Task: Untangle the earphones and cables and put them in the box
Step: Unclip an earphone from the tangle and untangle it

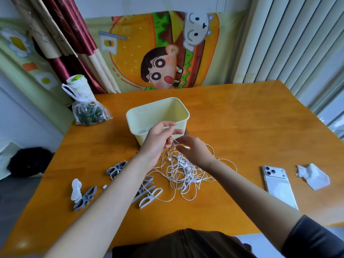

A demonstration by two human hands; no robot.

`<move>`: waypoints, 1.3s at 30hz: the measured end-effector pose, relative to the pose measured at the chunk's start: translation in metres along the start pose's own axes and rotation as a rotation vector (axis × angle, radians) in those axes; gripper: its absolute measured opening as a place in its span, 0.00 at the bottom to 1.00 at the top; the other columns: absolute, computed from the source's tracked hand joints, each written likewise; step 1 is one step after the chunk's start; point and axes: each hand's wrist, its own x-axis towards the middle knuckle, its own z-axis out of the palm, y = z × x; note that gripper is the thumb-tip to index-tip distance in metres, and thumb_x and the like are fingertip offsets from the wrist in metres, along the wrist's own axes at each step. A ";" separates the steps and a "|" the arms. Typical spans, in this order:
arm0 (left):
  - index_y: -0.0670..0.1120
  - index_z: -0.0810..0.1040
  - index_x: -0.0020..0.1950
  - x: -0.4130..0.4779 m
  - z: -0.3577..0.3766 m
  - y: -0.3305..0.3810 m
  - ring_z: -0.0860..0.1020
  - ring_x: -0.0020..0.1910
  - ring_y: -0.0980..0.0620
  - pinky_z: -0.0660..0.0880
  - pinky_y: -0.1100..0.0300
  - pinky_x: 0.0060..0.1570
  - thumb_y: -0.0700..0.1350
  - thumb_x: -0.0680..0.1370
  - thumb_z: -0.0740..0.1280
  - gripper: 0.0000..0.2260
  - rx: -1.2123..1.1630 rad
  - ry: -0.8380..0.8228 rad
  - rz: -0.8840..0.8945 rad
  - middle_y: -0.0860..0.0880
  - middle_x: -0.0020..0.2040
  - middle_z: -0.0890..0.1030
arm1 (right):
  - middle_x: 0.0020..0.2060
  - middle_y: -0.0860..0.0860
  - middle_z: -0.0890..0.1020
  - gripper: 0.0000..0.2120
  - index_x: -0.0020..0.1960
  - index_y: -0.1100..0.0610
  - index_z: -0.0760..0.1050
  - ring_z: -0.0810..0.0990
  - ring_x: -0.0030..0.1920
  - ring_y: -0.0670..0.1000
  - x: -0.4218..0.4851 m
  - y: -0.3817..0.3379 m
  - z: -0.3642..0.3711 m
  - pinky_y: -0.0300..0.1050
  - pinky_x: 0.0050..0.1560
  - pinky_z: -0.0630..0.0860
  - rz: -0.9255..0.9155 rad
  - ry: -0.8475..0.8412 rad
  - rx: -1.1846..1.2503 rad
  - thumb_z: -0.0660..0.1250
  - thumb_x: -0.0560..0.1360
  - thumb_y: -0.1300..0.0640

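Bare left arm [104, 198] and bare right forearm [251, 189] over the wooden table [242, 127]. Snug dark grey sleeve [312, 239] past the table's near edge. Dark brown creased clothing [186, 243] below that edge.

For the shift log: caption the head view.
Left hand and right hand pinch strands of tangled white earphones before a pale yellow box.

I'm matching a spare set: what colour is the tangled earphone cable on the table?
White. The earphone cable shows best in the head view.

No writing is legible on the phone [279, 185], box [138, 116] or bag [89, 113].
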 end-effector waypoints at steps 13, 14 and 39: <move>0.46 0.80 0.50 0.007 -0.027 -0.003 0.75 0.35 0.55 0.73 0.68 0.33 0.37 0.79 0.62 0.08 0.122 0.391 0.147 0.49 0.46 0.81 | 0.29 0.48 0.74 0.11 0.42 0.56 0.77 0.74 0.30 0.45 -0.003 -0.010 -0.026 0.43 0.39 0.78 0.028 -0.082 0.234 0.60 0.80 0.55; 0.45 0.79 0.55 0.009 -0.033 -0.008 0.76 0.37 0.54 0.73 0.68 0.35 0.39 0.80 0.62 0.08 0.219 0.362 0.100 0.50 0.45 0.81 | 0.29 0.48 0.73 0.11 0.42 0.57 0.77 0.73 0.29 0.45 -0.001 -0.011 -0.031 0.40 0.36 0.77 0.024 -0.058 0.232 0.60 0.80 0.55; 0.47 0.78 0.47 0.004 -0.044 -0.043 0.79 0.51 0.52 0.73 0.55 0.58 0.43 0.81 0.60 0.08 0.734 -0.157 -0.115 0.51 0.43 0.81 | 0.28 0.53 0.75 0.13 0.49 0.62 0.81 0.70 0.28 0.52 0.021 0.047 -0.086 0.38 0.26 0.64 0.258 0.354 -0.229 0.60 0.80 0.56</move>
